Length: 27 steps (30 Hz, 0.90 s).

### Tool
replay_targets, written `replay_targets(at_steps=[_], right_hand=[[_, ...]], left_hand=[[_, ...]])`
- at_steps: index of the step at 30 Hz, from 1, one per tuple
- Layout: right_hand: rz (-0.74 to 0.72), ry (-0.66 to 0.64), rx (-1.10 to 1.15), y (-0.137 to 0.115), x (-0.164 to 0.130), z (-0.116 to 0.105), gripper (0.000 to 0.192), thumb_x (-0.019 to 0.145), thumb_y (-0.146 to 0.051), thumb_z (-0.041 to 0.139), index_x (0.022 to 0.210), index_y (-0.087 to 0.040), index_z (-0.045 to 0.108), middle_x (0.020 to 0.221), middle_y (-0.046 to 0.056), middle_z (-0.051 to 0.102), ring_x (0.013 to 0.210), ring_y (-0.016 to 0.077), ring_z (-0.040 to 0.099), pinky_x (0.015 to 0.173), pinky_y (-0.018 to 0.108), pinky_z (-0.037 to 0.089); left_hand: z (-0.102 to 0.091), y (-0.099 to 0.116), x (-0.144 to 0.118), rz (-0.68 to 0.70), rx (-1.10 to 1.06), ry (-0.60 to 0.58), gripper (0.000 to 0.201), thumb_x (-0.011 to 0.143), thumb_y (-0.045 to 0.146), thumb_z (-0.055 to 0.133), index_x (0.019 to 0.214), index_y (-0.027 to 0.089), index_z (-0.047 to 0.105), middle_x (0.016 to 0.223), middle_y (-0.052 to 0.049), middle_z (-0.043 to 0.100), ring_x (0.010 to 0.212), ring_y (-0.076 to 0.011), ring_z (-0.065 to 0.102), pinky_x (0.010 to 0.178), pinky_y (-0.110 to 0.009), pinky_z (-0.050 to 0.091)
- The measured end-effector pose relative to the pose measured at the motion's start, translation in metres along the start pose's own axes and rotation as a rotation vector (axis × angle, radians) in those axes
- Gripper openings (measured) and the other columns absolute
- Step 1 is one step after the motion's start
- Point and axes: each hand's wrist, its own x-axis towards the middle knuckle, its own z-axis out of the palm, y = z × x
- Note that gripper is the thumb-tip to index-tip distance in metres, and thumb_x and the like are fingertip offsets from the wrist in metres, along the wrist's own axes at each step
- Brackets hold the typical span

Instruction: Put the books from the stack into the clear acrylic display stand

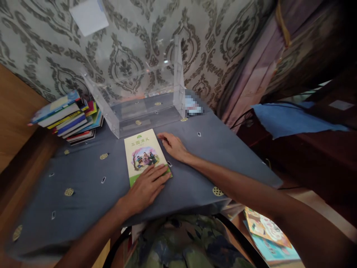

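A cream book (143, 152) with a green lower edge and a picture of several figures lies closed on the dark grey tablecloth. My left hand (149, 186) rests flat across its bottom right part, fingers stretched out, covering some of the green band. Just off the book's upper right edge, my right hand (173, 146) lies on the cloth with its fingers loosely bent and nothing visible in them. Behind the book stands a clear acrylic rack (147, 121) with upright side panels.
A leaning stack of books (67, 117) sits at the back left of the table (92, 201). A partly blurred blue and white item (192, 105) lies right of the rack. Patterned wallpaper (206, 41) rises behind. More books (270, 234) lie low at the right.
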Motion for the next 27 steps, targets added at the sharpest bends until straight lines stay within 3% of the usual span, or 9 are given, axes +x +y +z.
replay_targets(at_steps=[5,11,16,19,22,27], right_hand=[[-0.096,-0.053,-0.096,0.003,0.028,0.007,0.045,0.087,-0.007,0.04,0.128,-0.015,0.055,0.128,0.012,0.064,0.118,0.0241,0.054,0.104,0.04,0.04],[-0.033,-0.104,-0.216,0.011,0.057,0.02,0.042,0.088,-0.01,0.041,0.127,-0.014,0.057,0.13,0.014,0.063,0.119,0.0296,0.052,0.101,0.045,0.04],[-0.094,-0.055,-0.198,0.021,0.053,0.015,0.033,0.087,-0.015,0.047,0.115,-0.016,0.064,0.114,0.011,0.07,0.104,0.0252,0.058,0.099,0.041,0.041],[-0.055,-0.017,-0.173,0.025,0.041,0.005,0.027,0.087,-0.018,0.049,0.106,-0.017,0.068,0.101,0.008,0.072,0.092,0.0229,0.059,0.091,0.038,0.044],[0.011,0.007,-0.144,0.025,0.026,-0.007,0.027,0.088,-0.018,0.049,0.105,-0.016,0.069,0.094,0.008,0.072,0.087,0.022,0.06,0.085,0.036,0.045],[0.074,0.012,-0.051,0.021,0.014,-0.017,0.033,0.09,-0.014,0.044,0.115,-0.017,0.066,0.094,0.006,0.074,0.086,0.0204,0.062,0.084,0.033,0.046]], left_hand=[[0.0,-0.001,0.002,0.025,0.039,-0.002,0.038,0.103,0.021,0.036,0.14,0.023,0.048,0.143,-0.01,0.057,0.139,-0.0202,0.045,0.115,-0.046,0.037],[0.0,0.006,0.006,0.019,0.136,-0.026,0.04,0.103,0.02,0.033,0.14,0.023,0.047,0.139,-0.011,0.058,0.137,-0.0214,0.046,0.115,-0.046,0.035],[-0.007,0.01,-0.002,0.023,0.175,0.049,0.024,0.102,0.025,0.042,0.11,0.021,0.063,0.118,-0.009,0.065,0.116,-0.0236,0.056,0.103,-0.045,0.042],[-0.013,0.012,-0.014,-0.057,0.167,0.075,0.02,0.099,0.029,0.048,0.089,0.021,0.062,0.099,-0.007,0.064,0.099,-0.0232,0.057,0.096,-0.044,0.044],[-0.017,0.01,-0.017,-0.222,0.191,0.094,0.018,0.098,0.032,0.049,0.089,0.02,0.059,0.089,-0.006,0.061,0.09,-0.0243,0.056,0.087,-0.041,0.046],[-0.016,-0.007,0.025,-0.415,0.327,0.059,0.02,0.095,0.035,0.052,0.106,0.019,0.056,0.113,-0.013,0.059,0.107,-0.0303,0.053,0.091,-0.045,0.046]])
